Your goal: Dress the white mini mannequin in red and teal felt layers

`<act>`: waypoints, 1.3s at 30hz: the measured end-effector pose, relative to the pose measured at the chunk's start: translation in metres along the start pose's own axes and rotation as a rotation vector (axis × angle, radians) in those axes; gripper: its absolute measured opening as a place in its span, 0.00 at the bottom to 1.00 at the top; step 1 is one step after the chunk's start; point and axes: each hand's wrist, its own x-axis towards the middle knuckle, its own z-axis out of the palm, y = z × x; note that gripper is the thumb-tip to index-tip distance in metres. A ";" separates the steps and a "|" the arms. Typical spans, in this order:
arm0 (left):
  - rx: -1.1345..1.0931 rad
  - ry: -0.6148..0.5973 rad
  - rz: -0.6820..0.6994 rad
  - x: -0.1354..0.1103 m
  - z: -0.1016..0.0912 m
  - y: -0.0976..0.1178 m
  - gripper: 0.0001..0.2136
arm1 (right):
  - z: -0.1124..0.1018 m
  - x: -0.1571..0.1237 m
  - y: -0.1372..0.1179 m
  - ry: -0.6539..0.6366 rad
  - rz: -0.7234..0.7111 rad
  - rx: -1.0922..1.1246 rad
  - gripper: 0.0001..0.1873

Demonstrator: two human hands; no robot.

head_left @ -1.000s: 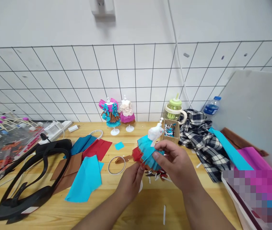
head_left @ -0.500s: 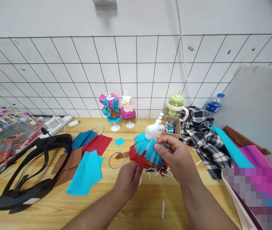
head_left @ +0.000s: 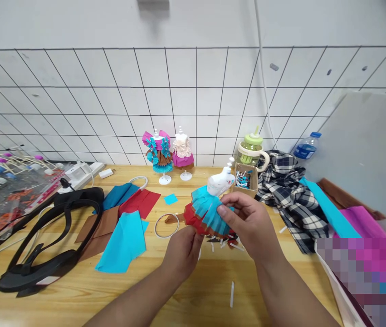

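Both my hands hold a small white mannequin (head_left: 219, 183) wearing a pleated paper skirt (head_left: 206, 212), turquoise over red. My right hand (head_left: 247, 225) pinches the turquoise pleats from the right, thumb on top. Below the skirt, my left hand (head_left: 182, 254) is closed around the hidden lower part, fingers curled. The doll is tilted, its neck pointing up and right, above the wooden table (head_left: 193, 290).
Two dressed mannequins (head_left: 170, 153) stand by the tiled wall. Turquoise, red and brown paper sheets (head_left: 121, 227) and a white ring (head_left: 166, 225) lie left of my hands. A black strap (head_left: 46, 240) lies far left. A small scrap box (head_left: 245, 179), green bottle (head_left: 251, 152) and plaid cloth (head_left: 288, 195) sit right.
The doll has tipped slightly and shifted a little; my right thumb has slid along the turquoise pleats. The camera has tilted, so the scene sits a bit higher.
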 end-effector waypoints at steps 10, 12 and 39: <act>0.027 0.034 0.029 0.000 0.000 0.000 0.20 | 0.000 0.000 0.001 0.037 -0.027 0.002 0.09; 0.078 0.038 0.023 -0.001 0.001 -0.002 0.20 | 0.000 0.000 0.000 0.053 -0.036 -0.015 0.09; 0.166 0.076 0.169 0.001 0.002 -0.013 0.18 | -0.003 0.001 0.002 -0.011 0.052 -0.062 0.16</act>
